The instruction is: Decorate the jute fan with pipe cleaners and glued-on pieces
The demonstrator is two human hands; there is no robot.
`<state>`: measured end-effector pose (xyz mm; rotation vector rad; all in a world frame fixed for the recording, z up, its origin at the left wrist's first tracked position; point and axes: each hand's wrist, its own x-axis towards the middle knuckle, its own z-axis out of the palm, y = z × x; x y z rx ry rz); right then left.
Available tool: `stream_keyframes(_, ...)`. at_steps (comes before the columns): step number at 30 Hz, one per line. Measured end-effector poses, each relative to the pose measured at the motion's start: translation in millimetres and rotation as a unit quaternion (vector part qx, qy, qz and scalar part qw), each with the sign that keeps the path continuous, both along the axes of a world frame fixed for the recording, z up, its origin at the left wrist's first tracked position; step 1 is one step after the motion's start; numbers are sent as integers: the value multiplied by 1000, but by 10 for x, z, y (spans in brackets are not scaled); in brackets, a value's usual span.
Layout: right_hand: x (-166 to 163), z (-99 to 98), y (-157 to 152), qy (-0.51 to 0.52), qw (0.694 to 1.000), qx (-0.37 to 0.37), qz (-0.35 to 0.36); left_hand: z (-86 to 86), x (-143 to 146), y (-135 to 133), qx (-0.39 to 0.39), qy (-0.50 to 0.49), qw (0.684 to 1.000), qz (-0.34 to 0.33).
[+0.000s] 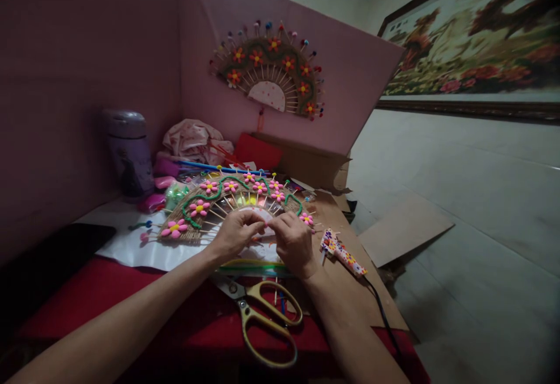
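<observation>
In the head view, the table covered in red cloth (56, 302) shows a clear stretch of red at its left front. The gold-handled metal scissors (241, 301) lie just in front of the hands, their loops near the front edge. On the right, a flat sheet of brown cardboard (363, 296) leaves room around the white, flower-patterned glue gun (343, 255), whose black cord (380, 302) runs toward the front right.

Two fan-shaped crafts show. The lower one, a half-ring of tan burlap with wooden sticks and green wavy trim (240, 190), lies on the table partly over a glossy white sheet (131, 241); nine pink flowers with yellow centres can be counted on it. The other, of brown burlap with a white half-disc (280, 60), is up on the pink panel (345, 74) behind and bears eight orange flowers. There is one pair of scissors and one glue gun.

The left hand (238, 232) and the right hand (295, 241) meet at the inner curve of the lower fan, fingertips drawn close together; whether anything sits between them I cannot tell.

At the left back stands one purple tumbler (128, 156), its contents hidden. Beside it, a clear plastic bag (177, 192) seems to hold something green, though the light is dim there.
</observation>
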<state>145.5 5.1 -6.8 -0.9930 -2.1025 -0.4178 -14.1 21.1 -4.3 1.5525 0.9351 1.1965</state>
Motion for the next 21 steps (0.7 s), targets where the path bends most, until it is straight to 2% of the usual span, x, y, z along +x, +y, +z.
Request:
stream_keyframes(3,12,10,17,-19,1000,23,6,48,-43,-5,31,70,997,-12)
stream_keyframes(6,9,-5,20,-16,1000,10,22,50,-57,-3,44,93,994,-28)
stream_keyframes(10,-36,-47,-2,40,998,-19,45,-17,-7,9,29,12,1000,3)
stream_keyframes(13,-99,-84,-13,86,994,-26,57,-62,65,2,-35,-97,995,15)
stream_keyframes(16,-131,-106,-4,122,990,-38,59,-81,110,-9,-114,-204,972,-20)
stream_keyframes(18,-112,-103,7,137,988,-48,53,-82,105,-9,-130,-215,967,-48)
stream_keyframes(21,-47,-72,18,120,990,-58,35,-64,54,5,-104,-142,981,-82)
